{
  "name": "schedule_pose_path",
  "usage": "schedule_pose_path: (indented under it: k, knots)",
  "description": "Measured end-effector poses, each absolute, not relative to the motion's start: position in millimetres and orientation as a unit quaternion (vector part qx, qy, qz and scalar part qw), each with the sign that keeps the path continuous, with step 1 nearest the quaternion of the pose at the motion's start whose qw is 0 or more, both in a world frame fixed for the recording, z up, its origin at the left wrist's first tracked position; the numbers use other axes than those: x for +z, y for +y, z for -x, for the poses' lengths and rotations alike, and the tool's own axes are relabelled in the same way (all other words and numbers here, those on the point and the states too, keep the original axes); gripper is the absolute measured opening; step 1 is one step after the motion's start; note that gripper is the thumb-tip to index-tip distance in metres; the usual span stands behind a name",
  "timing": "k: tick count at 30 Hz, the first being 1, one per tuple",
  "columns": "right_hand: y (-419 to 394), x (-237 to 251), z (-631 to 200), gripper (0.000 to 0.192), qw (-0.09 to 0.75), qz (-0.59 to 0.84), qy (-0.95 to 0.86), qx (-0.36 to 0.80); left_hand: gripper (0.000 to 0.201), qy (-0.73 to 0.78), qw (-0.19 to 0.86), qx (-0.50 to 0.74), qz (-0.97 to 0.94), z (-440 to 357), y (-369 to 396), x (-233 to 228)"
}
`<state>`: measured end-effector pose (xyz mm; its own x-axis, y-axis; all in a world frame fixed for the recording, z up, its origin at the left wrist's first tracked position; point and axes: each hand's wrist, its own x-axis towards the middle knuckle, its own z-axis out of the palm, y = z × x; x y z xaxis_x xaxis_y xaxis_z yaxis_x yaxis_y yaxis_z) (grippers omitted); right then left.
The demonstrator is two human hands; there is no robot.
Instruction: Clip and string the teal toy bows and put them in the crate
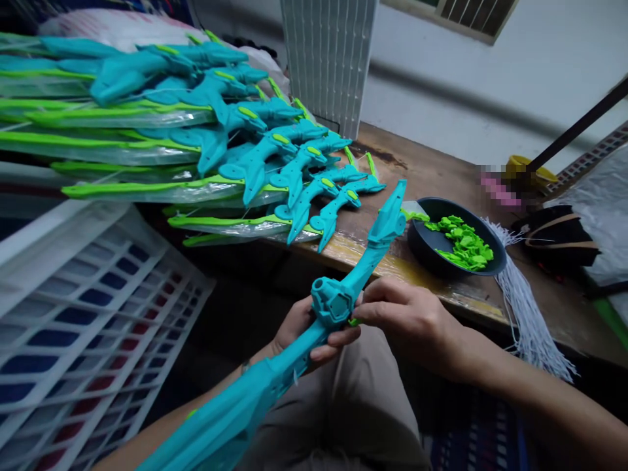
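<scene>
A long teal plastic toy bow [336,304] runs diagonally across my lap, its near end reaching the bottom edge of the view. My left hand [293,325] is wrapped round its middle from beneath, with fingertips showing on the near side. At that middle part, my right hand [409,317] pinches a small bright green plastic piece [353,322] against the bow's side. Most of this piece is hidden by the fingers. On the bench beyond, a dark round bowl [426,260] holds a heap of similar green pieces [466,243].
Several teal and green toy bows [279,140] lie stacked on the bench [417,163] at the left, partly in clear plastic. A white slatted crate [161,307] stands at my left. A bundle of white cords [532,327] hangs over the bench edge at right.
</scene>
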<state>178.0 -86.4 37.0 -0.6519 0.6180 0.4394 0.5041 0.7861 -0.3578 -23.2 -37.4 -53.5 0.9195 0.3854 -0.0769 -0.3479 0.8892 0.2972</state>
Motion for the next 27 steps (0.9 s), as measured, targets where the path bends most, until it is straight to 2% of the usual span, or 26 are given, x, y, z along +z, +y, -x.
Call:
schedule_pose_path:
  k: [6, 12, 19, 23, 27]
  knots:
    - [-93.4, 41.3, -163.1, 0.028, 0.224, 0.285, -0.930, 0.059, 0.022, 0.080, 0.970, 0.180, -0.144, 28.0, -51.6, -56.4]
    - [-93.4, 43.5, -155.7, 0.020, 0.222, 0.271, -0.935, 0.046, 0.030, 0.094, 0.960, 0.200, -0.171, 28.9, -58.8, -54.7]
    - [-94.4, 45.0, -149.4, 0.029, 0.228, 0.250, -0.941, 0.012, 0.026, 0.125, 0.951, 0.249, -0.137, 28.5, -65.4, -55.9]
    - [-100.4, 44.7, -146.3, 0.027, 0.212, 0.295, -0.931, 0.033, 0.024, 0.147, 0.944, 0.265, -0.134, 25.7, -69.0, -57.1]
    - [-105.2, 42.7, -145.3, 0.022, 0.211, 0.317, -0.924, 0.023, 0.034, 0.162, 0.945, 0.252, -0.129, 23.9, -72.0, -58.0]
